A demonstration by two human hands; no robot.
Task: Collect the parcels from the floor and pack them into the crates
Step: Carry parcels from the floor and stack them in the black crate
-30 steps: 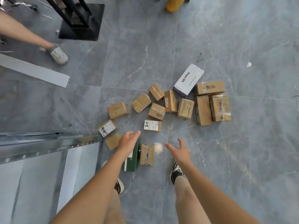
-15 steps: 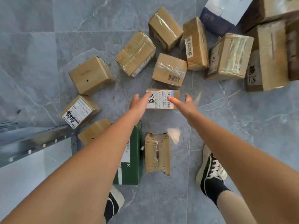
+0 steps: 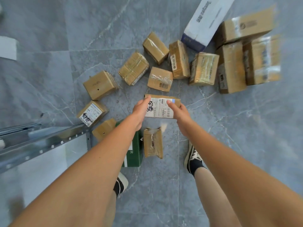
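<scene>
A small cardboard parcel with a white shipping label (image 3: 161, 107) lies among several brown parcels scattered on the grey tiled floor. My left hand (image 3: 141, 110) grips its left end, thumb on top. My right hand (image 3: 179, 111) grips its right end, thumb on the label. Close by lie a taped parcel (image 3: 160, 78) just beyond it, a crumpled parcel (image 3: 153, 143) near my feet, a green box (image 3: 133, 153) under my left forearm, and a labelled parcel (image 3: 91, 113) to the left. No crate is in view.
A metal shelf frame (image 3: 41, 141) juts in at the lower left. Bigger cartons (image 3: 232, 68) and a white and blue box (image 3: 205, 20) crowd the upper right. My shoes (image 3: 192, 159) stand just behind the parcels. Bare floor (image 3: 254, 128) stretches to the right.
I have bent lower and both hands have reached forward. They went from hovering apart to closing on the two ends of the labelled parcel.
</scene>
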